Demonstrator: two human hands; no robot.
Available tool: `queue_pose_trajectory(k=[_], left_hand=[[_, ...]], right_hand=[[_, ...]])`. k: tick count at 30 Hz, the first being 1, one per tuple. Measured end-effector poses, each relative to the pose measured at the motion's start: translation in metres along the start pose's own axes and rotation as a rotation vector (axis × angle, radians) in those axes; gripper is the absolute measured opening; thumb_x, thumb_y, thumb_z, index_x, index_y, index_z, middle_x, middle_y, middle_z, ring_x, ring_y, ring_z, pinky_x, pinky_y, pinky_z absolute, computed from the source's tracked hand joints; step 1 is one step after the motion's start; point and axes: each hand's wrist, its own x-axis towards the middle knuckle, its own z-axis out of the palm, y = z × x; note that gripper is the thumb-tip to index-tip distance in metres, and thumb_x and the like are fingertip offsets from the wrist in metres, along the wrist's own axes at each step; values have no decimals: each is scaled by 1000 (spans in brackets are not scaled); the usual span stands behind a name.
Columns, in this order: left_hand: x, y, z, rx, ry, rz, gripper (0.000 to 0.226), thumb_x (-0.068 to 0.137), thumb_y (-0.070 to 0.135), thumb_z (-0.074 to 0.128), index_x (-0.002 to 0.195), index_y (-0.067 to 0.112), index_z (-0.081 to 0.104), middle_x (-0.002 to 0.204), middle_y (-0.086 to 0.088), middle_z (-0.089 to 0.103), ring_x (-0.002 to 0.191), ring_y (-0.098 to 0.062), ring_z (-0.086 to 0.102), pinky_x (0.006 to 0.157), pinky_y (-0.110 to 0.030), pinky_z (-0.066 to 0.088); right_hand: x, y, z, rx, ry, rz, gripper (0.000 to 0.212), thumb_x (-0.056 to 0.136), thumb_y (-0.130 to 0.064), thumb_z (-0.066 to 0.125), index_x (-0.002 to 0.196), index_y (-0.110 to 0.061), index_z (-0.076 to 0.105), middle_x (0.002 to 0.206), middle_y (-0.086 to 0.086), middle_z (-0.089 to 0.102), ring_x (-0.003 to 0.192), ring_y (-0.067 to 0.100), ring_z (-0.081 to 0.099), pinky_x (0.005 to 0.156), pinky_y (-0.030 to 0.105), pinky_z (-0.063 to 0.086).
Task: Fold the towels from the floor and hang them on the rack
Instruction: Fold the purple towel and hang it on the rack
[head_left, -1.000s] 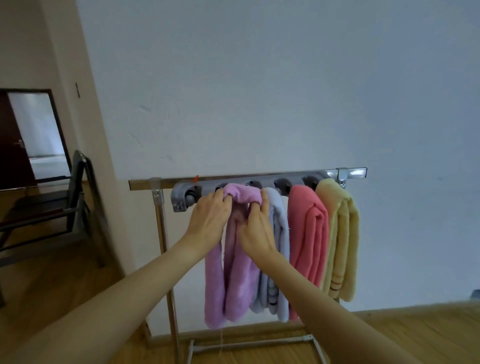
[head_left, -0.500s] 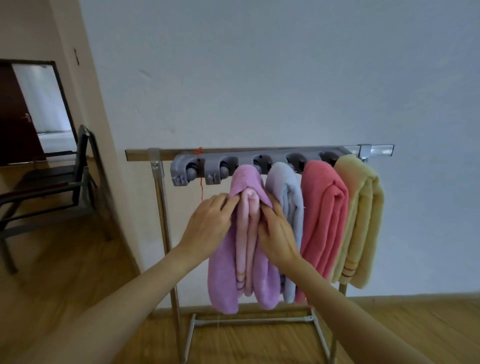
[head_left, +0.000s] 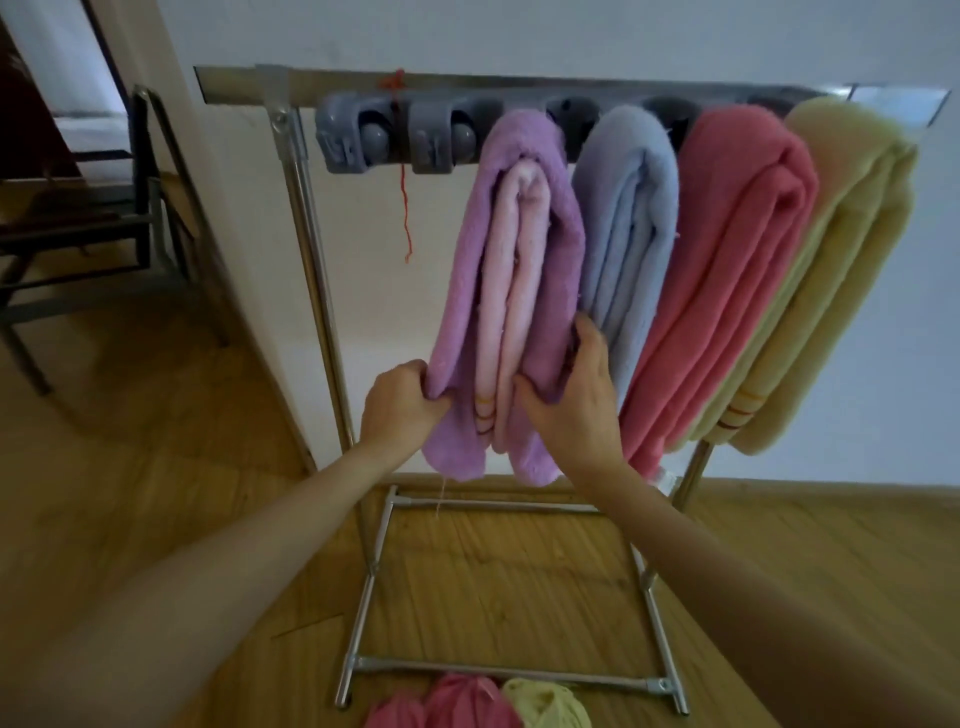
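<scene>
At the far left a dark chair stood on the wood floor, well apart from the work. The rack stood against the wall, its grey clip bar showing 2 unused clips at the left end, from which a red thread hung loose.

The left hand had its fingers curled round the lower left edge of the purple towel. The right hand pinched the lower right edge, thumb in front and fingers behind, beside the blue towel. The purple towel hung from the bar, third position from the left, with a paler pink layer showing between its folds. Judged from the low, two-sided grip, the hands were drawing the folds down to even them so the towel would hang flat.

Rightward, the blue, red and yellow towels hung folded, each touching the next.

On the floor at the rack's foot lay 3 unfolded towels, 2 pink and 1 yellow; the task was judged unfinished
</scene>
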Motion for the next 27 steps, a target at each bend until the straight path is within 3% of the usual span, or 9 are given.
queue_pose_trajectory(k=[2,5,8,11,14,17,19,24,27], left_hand=[[2,-11,0,25,76,-59,15,86,21,66,86,9,58,76,-1,60,63,-12,57,50,-14,36],[6,-22,0,-30,266,-134,23,88,27,65,92,7,56,81,-3,60,68,-15,58,52,-19,42],[5,-21,6,-65,214,-110,21,87,26,66,92,9,54,80,-2,59,68,-15,58,51,-19,42],[-5,-11,14,-182,8,-36,22,78,14,69,97,15,58,79,1,64,69,-11,61,56,-26,50],[-20,5,22,-331,-117,9,35,67,29,69,100,28,56,89,15,63,85,-1,61,70,-19,48],[-30,18,33,-365,-100,7,51,61,56,67,102,29,52,96,17,62,90,4,60,70,-14,48],[-30,23,42,-313,-57,-26,60,58,62,68,103,24,54,93,13,64,85,0,62,71,-23,54],[-21,19,55,-163,80,-43,45,72,39,71,103,11,56,91,-3,65,79,-23,63,67,-39,54],[-18,6,46,-139,181,-40,32,76,20,70,101,4,57,91,-9,63,77,-24,59,61,-30,48]], right_hand=[[-5,6,9,-109,37,-18,33,80,-15,71,104,0,54,123,14,47,89,20,54,79,36,49],[-10,10,13,-128,84,-13,19,80,-10,69,77,-4,51,106,17,49,71,15,44,67,20,38],[-13,14,12,-135,100,-33,19,81,-14,68,81,-5,52,102,14,50,70,15,43,63,17,33],[-16,19,12,-192,80,-54,21,81,-18,66,86,-2,53,104,13,51,75,20,49,59,31,42],[-20,22,10,-205,31,-82,19,82,-13,63,92,-1,54,103,13,51,78,22,53,61,33,45],[-26,23,6,-145,17,-83,10,87,-9,56,92,-6,47,91,6,49,72,20,50,59,37,44],[-31,23,3,-126,12,-61,13,92,-10,51,89,-13,38,85,2,47,68,17,46,57,35,39],[-40,26,-3,-132,1,-38,17,93,-8,45,90,-13,29,60,-7,40,48,12,41,44,24,23],[-50,21,-3,-110,-10,-55,21,89,1,45,93,-13,29,54,-8,36,43,10,37,41,26,25]])
